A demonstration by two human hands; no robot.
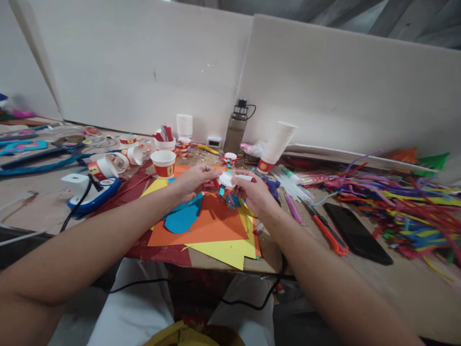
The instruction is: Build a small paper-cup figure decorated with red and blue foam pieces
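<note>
Over the coloured paper, my left hand [194, 181] pinches the left side of a small white and red paper-cup piece [226, 180] with bits of light blue on its rim. My right hand [254, 194] is closed around a white marker with a dark red end [246, 178], its fingers against the right side of the cup piece. Whether the marker's tip touches the piece is too small to tell. Below the hands lie orange paper [205, 223], yellow paper [223, 252] and cut blue paper [183, 218]. A similar small red and white piece [229, 157] sits just behind.
Left stand a paper cup [163, 163] and a blue power strip [94, 197] with a black cable. Behind are a water bottle [236, 127] and stacked cups [276, 146]. Right lie a utility knife [329, 233], a black phone [357, 233] and many pipe cleaners [414, 206].
</note>
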